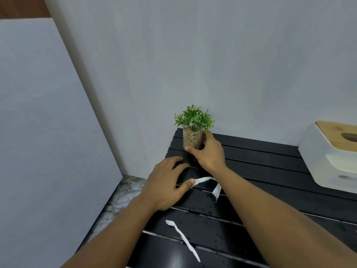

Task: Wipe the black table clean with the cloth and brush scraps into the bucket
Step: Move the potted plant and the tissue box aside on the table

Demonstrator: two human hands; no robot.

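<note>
Across the lower middle of the frame runs the black slatted surface (pixel 270 157), speckled with water drops. Two white paper scraps lie on it: a curled strip (pixel 204 178) at centre and a long thin strip (pixel 182 236) lower down. The left grip (pixel 166 182) lies flat with fingers spread, its thumb tip touching the curled strip's end. The right grip (pixel 208 153) curls round a small potted plant (pixel 193 139) standing at the surface's far left corner by the wall. A white tissue box (pixel 318 151) with a wooden lid sits at right. A pale panel (pixel 48 132) leans at left.
</note>
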